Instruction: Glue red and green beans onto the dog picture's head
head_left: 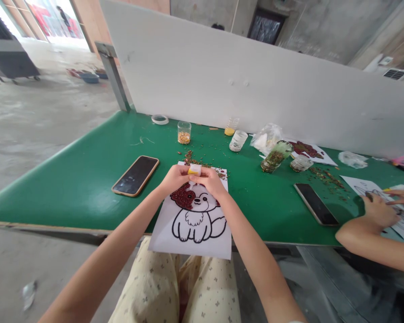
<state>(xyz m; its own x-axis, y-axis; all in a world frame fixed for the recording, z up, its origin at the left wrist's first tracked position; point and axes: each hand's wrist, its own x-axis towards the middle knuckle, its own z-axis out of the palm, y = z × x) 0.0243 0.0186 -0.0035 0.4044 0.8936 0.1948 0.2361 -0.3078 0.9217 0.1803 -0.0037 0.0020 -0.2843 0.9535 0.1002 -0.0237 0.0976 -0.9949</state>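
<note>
Over the top of a paper with a dog drawing (191, 226), my left hand (175, 177) and my right hand (209, 180) meet around a small white and yellow glue bottle (194, 169). Fingers of both hands are closed on it, and its pale nozzle points down at the dog's head. Dark red beans (182, 198) cover part of the head and one ear; the body is bare black outline. Loose seeds (190, 158) lie just beyond the paper's top edge. My hands hide some of the upper drawing.
A phone (135, 176) lies left of the paper, another phone (315, 203) to the right. Behind stand a cup of corn kernels (184, 133), a clear jar (238, 141) and a tilted jar of green seeds (276, 157). At right, a co-worker's hands (380, 210) rest over another drawing.
</note>
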